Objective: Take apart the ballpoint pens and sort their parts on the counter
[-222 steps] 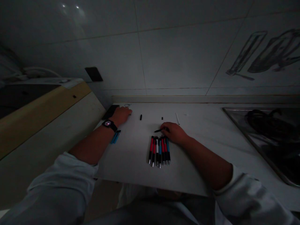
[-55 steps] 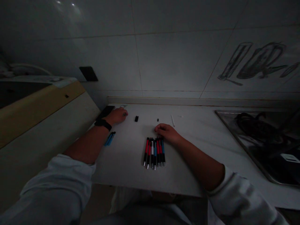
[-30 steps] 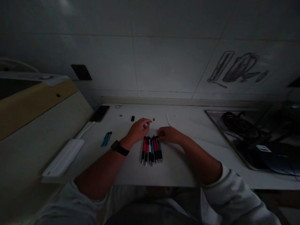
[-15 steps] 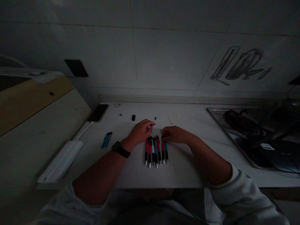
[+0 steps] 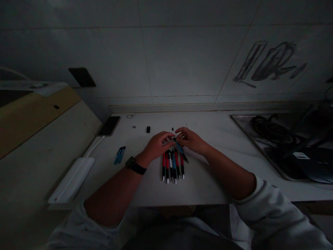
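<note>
Since the last frame the blue pen (image 5: 178, 146) has come up off the right end of the row of pens (image 5: 174, 166), and the right hand (image 5: 191, 141) has shifted in toward the left hand (image 5: 157, 144). Clock centred on the row: held pen at 1 o'clock, tilted, top toward 11, tip toward 5. Grip partly hidden by the right fingers; looks like a loose pinch around the barrel, index raised. Left fingers curled, thumb and index slightly parted at the pen's top end; can't tell if they grip it. Row's upper ends partly covered by the left hand; white stick (image 5: 187, 124) at 1, lower part behind the right hand. Tiny bits (image 5: 134, 126) toward 10–11 too small to identify. Stove (image 5: 273, 146) at 3 dark, cut off by frame edge. Left forearm comes from 7, palm inward, watch (image 5: 135, 166) at wrist; right forearm from 4, wrist fairly straight.
</note>
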Demonstrator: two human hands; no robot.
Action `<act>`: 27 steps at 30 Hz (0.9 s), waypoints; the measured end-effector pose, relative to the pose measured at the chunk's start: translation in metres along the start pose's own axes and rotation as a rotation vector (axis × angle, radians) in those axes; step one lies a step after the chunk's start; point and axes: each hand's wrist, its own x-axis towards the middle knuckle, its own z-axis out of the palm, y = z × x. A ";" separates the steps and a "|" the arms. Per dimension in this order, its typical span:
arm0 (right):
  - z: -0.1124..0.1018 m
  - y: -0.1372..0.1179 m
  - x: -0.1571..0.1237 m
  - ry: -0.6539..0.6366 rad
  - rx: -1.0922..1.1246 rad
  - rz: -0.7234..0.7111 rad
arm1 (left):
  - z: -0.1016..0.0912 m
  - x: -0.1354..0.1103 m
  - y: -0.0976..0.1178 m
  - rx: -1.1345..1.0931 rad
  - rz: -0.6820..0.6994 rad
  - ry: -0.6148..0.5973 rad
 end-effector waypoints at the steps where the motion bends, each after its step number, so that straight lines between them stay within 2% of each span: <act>1: 0.003 0.000 0.000 -0.004 0.035 -0.004 | 0.000 0.000 0.000 -0.022 -0.003 -0.001; 6: 0.006 -0.003 -0.001 0.016 -0.024 -0.062 | -0.003 0.002 0.002 -0.161 -0.083 0.033; 11: -0.013 -0.005 0.002 0.138 -0.320 -0.106 | -0.019 0.006 -0.006 -0.259 -0.159 0.209; 14: -0.021 -0.001 0.005 0.169 -0.364 -0.068 | -0.027 0.008 -0.011 -0.253 -0.159 0.277; 22: -0.020 0.009 0.010 0.211 -0.200 0.007 | -0.030 0.007 -0.017 -0.206 -0.180 0.261; 27: -0.019 0.008 0.009 0.255 -0.254 -0.024 | -0.031 0.008 -0.018 -0.221 -0.233 0.252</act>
